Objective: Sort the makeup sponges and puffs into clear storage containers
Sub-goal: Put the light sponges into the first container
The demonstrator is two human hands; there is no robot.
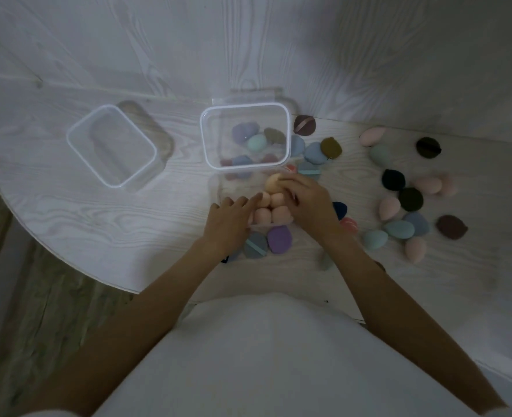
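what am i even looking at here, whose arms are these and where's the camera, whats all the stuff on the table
There is no machine here: these are a person's two bare arms, filmed by one wide-angle camera worn on their head, looking down at a white table.

On the table stand three clear boxes. The one on the left looks empty. The middle one holds a few pastel sponges. The nearest one, under the hands, holds peach sponges.

The right hand pinches one peach sponge in its fingers above that near box. The left hand rests on the box with straight fingers, touching the sponges.

To the right lie loose sponges and flat puffs, pink, blue-green and dark, not yet sorted.
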